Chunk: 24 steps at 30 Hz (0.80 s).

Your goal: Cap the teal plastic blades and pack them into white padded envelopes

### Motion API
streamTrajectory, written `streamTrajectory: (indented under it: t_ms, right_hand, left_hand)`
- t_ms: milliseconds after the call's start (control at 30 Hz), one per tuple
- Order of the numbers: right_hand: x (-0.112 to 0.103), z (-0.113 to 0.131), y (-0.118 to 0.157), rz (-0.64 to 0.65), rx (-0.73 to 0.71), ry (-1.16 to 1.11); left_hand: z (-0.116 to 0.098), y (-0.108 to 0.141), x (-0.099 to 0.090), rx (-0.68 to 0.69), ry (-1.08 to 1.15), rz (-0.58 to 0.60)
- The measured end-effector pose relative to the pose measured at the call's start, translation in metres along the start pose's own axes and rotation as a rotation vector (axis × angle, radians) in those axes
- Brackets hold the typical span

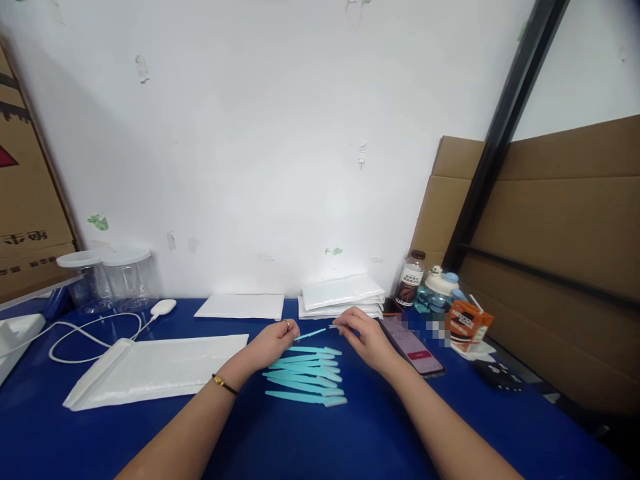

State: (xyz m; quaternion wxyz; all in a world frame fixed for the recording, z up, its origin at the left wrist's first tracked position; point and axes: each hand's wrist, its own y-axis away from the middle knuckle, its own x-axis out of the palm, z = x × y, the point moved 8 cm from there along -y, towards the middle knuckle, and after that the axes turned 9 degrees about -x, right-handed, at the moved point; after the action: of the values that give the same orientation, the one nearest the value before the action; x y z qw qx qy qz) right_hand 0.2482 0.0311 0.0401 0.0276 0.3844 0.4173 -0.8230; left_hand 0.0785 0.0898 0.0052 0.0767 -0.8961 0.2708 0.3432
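Pinched in my left hand (276, 343) is one teal eyebrow razor (311, 334), which points right and slightly up. My right hand (364, 337) is just past the razor's tip, with thumb and fingers closed around a small pale piece (333, 326), perhaps a blade cover. A narrow gap shows between that piece and the razor. Several more teal eyebrow razors (299, 382) lie below both hands in a loose row, pale ends to the right, some overlapping.
A large white padded mailer (160, 365) lies left on the blue table (300, 447). White mailers (343, 293) are stacked by the wall, with another flat one (240, 306) beside them. Right are a phone (414, 348), bottles (411, 277) and an orange drink carton (467, 325). Left are clear jars (129, 280) and a white cable (80, 325).
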Motion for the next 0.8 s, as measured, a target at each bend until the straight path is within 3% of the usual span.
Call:
streamTrajectory:
  t_ms: [200, 500, 733, 800]
  right_hand:
    - [0.006, 0.010, -0.003, 0.026, -0.055, 0.009]
    - [0.020, 0.023, -0.004, 0.072, -0.124, 0.014]
    - [0.033, 0.012, 0.002, 0.197, -0.088, 0.142]
    - [0.036, 0.005, 0.005, 0.246, -0.074, 0.186]
  left_hand:
    - [0.009, -0.004, 0.005, 0.000, 0.025, 0.017]
    - [0.000, -0.001, 0.011, 0.039, 0.028, 0.023]
    - [-0.008, 0.004, 0.012, 0.126, -0.285, -0.116]
    - [-0.009, 0.009, 0.014, 0.144, -0.381, -0.100]
